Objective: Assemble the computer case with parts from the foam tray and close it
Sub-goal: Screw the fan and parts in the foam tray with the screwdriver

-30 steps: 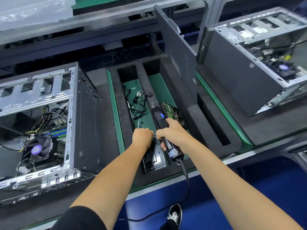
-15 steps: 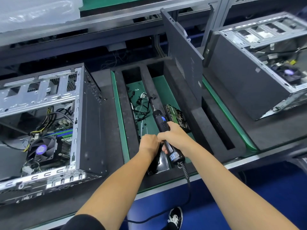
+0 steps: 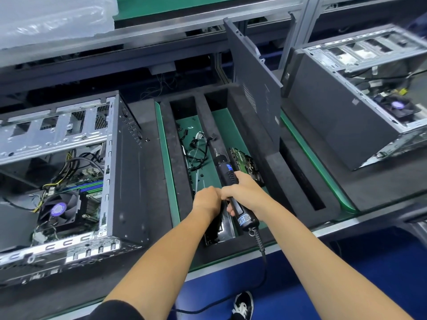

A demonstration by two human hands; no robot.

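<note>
Both hands meet over the foam tray [image 3: 175, 162]. The right hand [image 3: 242, 192] has its fingers wrapped round an electric screwdriver [image 3: 231, 181]. The left hand [image 3: 206, 200] is fisted; whether its fingers hold anything is hidden.

Foam tray [image 3: 175, 181] between two open cases [image 3: 124, 181] [image 3: 342, 125].
</note>
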